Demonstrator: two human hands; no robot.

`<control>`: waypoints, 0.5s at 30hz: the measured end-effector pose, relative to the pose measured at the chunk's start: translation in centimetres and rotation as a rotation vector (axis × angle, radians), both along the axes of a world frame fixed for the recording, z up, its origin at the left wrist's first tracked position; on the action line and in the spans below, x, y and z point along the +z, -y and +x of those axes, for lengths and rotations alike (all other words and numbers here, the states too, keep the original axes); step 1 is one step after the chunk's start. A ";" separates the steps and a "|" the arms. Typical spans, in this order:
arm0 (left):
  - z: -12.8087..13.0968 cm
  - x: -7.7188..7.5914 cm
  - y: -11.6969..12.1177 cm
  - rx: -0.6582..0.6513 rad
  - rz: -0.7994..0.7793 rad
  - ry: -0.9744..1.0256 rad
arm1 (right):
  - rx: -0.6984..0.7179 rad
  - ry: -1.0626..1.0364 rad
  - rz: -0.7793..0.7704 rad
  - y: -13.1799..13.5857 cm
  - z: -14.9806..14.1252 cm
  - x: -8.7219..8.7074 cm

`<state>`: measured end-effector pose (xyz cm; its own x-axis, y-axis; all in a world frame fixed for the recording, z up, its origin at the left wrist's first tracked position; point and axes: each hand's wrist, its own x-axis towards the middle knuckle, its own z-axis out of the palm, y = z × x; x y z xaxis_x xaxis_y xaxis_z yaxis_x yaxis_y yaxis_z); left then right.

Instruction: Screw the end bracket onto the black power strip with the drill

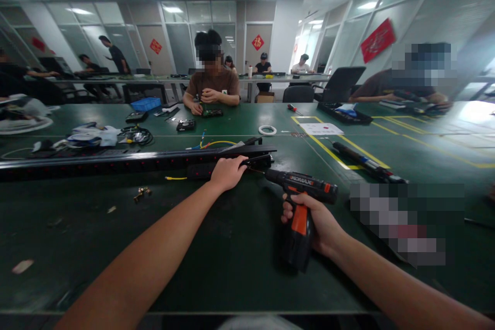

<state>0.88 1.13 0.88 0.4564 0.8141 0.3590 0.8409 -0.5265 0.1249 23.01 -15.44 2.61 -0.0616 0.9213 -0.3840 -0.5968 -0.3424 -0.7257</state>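
Observation:
My right hand (315, 219) is wrapped round the grip of a black and orange cordless drill (301, 185). The drill points left, its bit reaching the right end of a long black bar (127, 164) dotted with small red marks. At that end, my left hand (229, 171) has its fingers closed on a black end piece (253, 161). Whether the bit touches a screw is too small to tell. A yellow wire (176, 179) sticks out beneath the bar, and yellow and blue wires (220, 143) lie behind it. Several brass-coloured screws (143, 193) lie nearer me.
A roll of white tape (267, 130) and a red-handled screwdriver (293, 108) lie beyond the bar. To the right is a dark pen-shaped electric screwdriver (365, 162) by yellow tape lines. A co-worker (214, 82) sits opposite, near a blue basket (146, 103); another person (381, 85) works at right.

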 end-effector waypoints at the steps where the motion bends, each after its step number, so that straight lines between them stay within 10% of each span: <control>1: 0.0 0.0 0.0 0.001 -0.007 0.000 | 0.001 0.001 0.000 0.0 0.0 0.0; 15: 0.0 0.0 0.0 0.001 -0.026 0.002 | -0.002 -0.017 0.006 0.0 0.0 0.1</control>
